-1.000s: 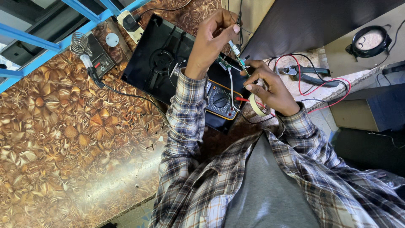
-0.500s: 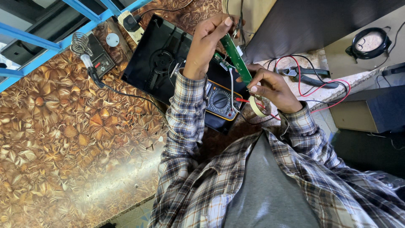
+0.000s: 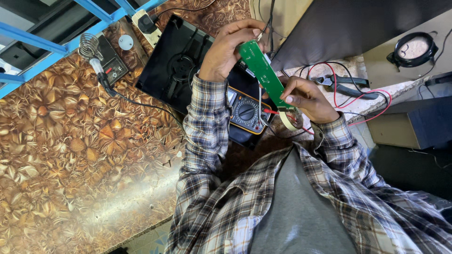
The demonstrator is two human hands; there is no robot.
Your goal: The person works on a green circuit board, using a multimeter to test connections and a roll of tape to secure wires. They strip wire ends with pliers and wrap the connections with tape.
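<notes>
Both hands hold the green board: left grip (image 3: 233,49) at its top, right grip (image 3: 303,96) at its bottom, above the meter (image 3: 245,110); open counter (image 3: 70,155) lies left.

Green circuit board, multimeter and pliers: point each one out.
green circuit board (image 3: 264,75), head view, middle of its long face.
multimeter (image 3: 246,112), head view, on its round dial.
pliers (image 3: 349,86), head view, on the dark handles.

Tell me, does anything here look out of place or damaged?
Nothing looks broken. The black appliance lies open on the table, its fan exposed, and red wires sprawl loosely near the pliers. Both hands hold a green circuit board.
</notes>
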